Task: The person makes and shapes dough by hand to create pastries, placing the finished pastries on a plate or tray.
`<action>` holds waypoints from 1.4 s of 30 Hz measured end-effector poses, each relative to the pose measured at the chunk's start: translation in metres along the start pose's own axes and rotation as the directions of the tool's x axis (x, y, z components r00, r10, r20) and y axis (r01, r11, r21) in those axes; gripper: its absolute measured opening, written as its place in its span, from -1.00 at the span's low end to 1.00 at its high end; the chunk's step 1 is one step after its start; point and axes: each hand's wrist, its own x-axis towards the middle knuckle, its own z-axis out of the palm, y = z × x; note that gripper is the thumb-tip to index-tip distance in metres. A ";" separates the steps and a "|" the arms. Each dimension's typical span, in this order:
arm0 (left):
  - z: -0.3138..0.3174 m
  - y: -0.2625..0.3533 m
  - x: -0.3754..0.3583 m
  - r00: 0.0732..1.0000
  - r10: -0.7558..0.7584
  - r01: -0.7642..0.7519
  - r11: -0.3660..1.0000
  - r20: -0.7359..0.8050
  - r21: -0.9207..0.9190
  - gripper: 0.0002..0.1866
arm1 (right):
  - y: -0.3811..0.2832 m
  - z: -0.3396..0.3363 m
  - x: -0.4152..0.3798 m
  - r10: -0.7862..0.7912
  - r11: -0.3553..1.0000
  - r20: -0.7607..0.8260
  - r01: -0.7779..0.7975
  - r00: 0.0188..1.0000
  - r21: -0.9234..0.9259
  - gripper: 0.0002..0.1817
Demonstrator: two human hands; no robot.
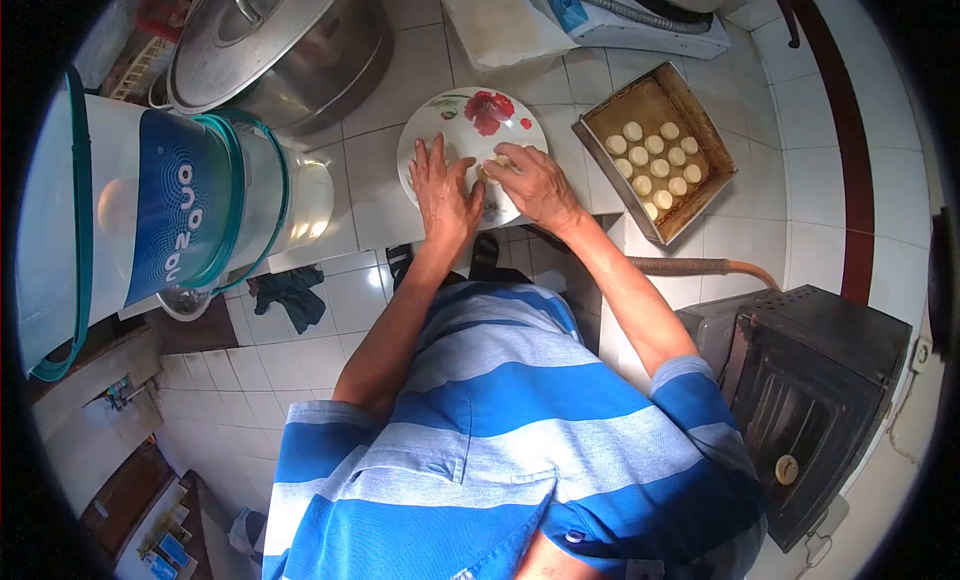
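Note:
A white plate (461, 104) with a red flower print lies on the tiled counter in front of me. My left hand (446, 192) rests over its left part, fingers stretched out and the thumb pointing inward. Over the right part is my right hand (540, 187), its fingers bent and drawn together near the plate's middle. Something small and pale shows at these fingertips, mostly hidden, so its kind cannot be made out. To the right, a metal baking tin (622, 98) holds several small round pale dough pieces (659, 168) in rows.
A large lidded steel pot (335, 65) stands at the back left. Beside it are big plastic tubs (185, 195) with teal rims. A whitish block-like object (500, 25) and a stove (650, 30) with a hose are at the back. A dark oven (800, 410) stands lower right.

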 end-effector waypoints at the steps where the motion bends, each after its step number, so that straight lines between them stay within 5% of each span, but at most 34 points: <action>1: 0.000 0.001 0.000 1.000 0.002 -0.002 1.000 0.000 -0.002 -0.56 | -0.001 -0.004 0.002 0.011 0.998 -0.031 -0.009 0.999 0.068 -0.64; 3: -0.003 0.005 -0.002 0.997 0.040 -0.043 0.998 -0.073 -0.047 -0.48 | -0.003 -0.006 0.008 0.024 0.990 -0.061 -0.015 0.998 0.139 -0.62; 5: -0.008 0.009 0.000 0.998 0.029 -0.036 0.989 -0.049 -0.141 -0.45 | 0.002 -0.004 0.012 0.291 0.925 -0.057 -0.266 0.955 0.273 -0.69; 14: 0.002 0.017 0.005 0.995 -0.095 0.101 0.936 0.034 -0.336 -0.38 | 0.025 0.008 0.023 0.245 0.952 0.186 -0.273 0.951 0.141 -0.80; 24: 0.003 0.016 0.011 0.983 -0.145 0.175 0.913 0.109 -0.368 -0.42 | 0.000 -0.002 -0.002 0.243 0.943 0.101 -0.259 0.965 0.207 -0.62; 26: 0.004 0.016 0.011 0.983 -0.143 0.174 0.913 0.111 -0.369 -0.43 | -0.010 -0.005 -0.009 0.185 0.983 0.094 -0.186 0.978 0.003 -0.52; 29: 0.002 0.016 0.011 0.985 -0.129 0.161 0.918 0.110 -0.363 -0.44 | -0.012 -0.004 -0.010 0.197 0.980 0.036 -0.198 0.980 0.003 -0.43; 42: 0.004 0.013 0.010 0.986 -0.129 0.159 0.916 0.106 -0.369 -0.45 | -0.014 0.004 -0.011 0.232 0.970 -0.016 -0.230 0.973 0.081 -0.47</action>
